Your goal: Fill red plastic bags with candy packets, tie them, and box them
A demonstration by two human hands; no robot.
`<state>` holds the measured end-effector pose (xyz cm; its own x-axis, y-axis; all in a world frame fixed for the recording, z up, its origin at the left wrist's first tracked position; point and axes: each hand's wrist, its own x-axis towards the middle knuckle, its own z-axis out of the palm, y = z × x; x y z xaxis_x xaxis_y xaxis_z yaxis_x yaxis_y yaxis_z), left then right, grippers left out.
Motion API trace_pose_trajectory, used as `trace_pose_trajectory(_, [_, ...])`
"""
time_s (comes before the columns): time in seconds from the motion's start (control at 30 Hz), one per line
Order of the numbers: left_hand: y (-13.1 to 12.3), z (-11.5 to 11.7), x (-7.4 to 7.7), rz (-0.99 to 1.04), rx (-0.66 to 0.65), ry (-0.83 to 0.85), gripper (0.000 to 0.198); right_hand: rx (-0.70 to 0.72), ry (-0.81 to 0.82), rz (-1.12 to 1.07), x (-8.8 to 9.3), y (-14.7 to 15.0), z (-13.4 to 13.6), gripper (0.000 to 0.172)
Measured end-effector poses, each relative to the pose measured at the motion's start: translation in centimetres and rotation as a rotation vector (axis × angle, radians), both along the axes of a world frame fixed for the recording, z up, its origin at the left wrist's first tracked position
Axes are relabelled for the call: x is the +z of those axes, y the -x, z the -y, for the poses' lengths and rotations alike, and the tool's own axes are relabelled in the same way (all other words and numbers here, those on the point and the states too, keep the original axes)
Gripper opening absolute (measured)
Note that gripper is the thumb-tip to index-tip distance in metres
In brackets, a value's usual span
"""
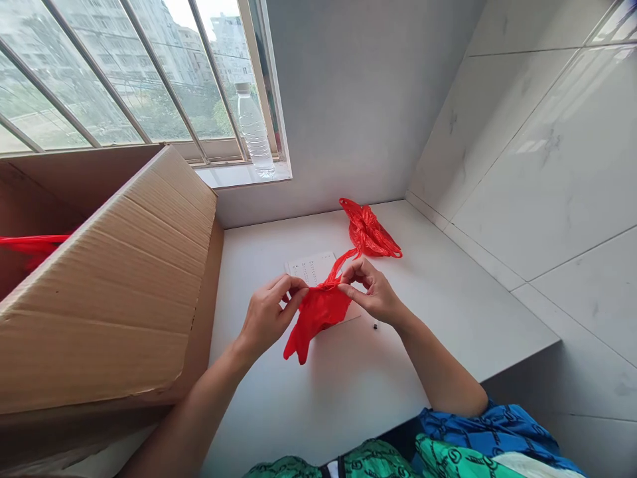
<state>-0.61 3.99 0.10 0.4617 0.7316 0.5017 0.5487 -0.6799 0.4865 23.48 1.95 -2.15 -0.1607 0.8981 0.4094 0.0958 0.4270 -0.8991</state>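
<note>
A red plastic bag (323, 311) is stretched between my two hands over the white tabletop, its lower part hanging down at the left. My left hand (273, 307) pinches the bag's upper left edge between thumb and fingers. On the other side, my right hand (372, 289) pinches the upper right edge. A thin red strip runs from the held bag up toward a second crumpled red bag (369, 230) lying farther back. Beneath the held bag lies a printed white sheet or booklet (312, 265), partly hidden.
A large open cardboard box (114, 285) with red plastic inside stands at the left. A clear water bottle (255, 129) is on the windowsill. One small dark object (375, 326) lies on the white table (448, 285). Tiled wall borders the right side.
</note>
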Motion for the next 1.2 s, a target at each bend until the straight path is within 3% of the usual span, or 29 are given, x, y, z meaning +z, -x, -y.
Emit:
trace_pose_trajectory(0.1, [-0.1,0.3,0.0,-0.02,-0.008,0.018,0.011,-0.023,0.011,0.016,-0.4,0.1,-0.2,0.014])
trace_pose_trajectory(0.27, [-0.3,0.2,0.6,-0.191,-0.068,-0.27,0.015,0.002,-0.005,0.027,-0.7,0.9,0.0,0.015])
trace_pose_trajectory(0.37, [-0.5,0.1,0.7,-0.242,-0.087,-0.32,0.013,0.006,0.021,0.041,-0.4,1.3,0.3,0.014])
trace_pose_trajectory(0.57, [-0.6,0.2,0.0,-0.267,-0.123,-0.435,0.013,0.001,0.176,0.179,0.4,1.7,0.8,0.016])
trace_pose_trajectory(0.67, [-0.6,0.3,-0.6,-0.316,-0.138,-0.488,0.014,0.032,0.168,0.219,0.5,1.8,1.1,0.011])
trace_pose_trajectory(0.77, [-0.8,0.5,-0.8,-0.321,-0.123,-0.453,0.012,-0.045,0.071,0.293,0.3,2.2,1.2,0.01])
trace_pose_trajectory(0.93, [-1.2,0.7,0.0,-0.231,-0.059,-0.202,0.011,-0.294,-0.076,0.343,-0.3,2.9,1.0,0.009])
trace_pose_trajectory(1.07, [-0.9,0.7,0.2,-0.177,-0.053,-0.137,0.011,-0.281,0.041,0.181,-0.3,2.6,0.8,0.009])
trace_pose_trajectory(1.2, [-0.4,0.6,-0.1,-0.192,-0.033,-0.291,0.009,-0.212,0.047,0.211,0.2,2.3,0.8,0.009])
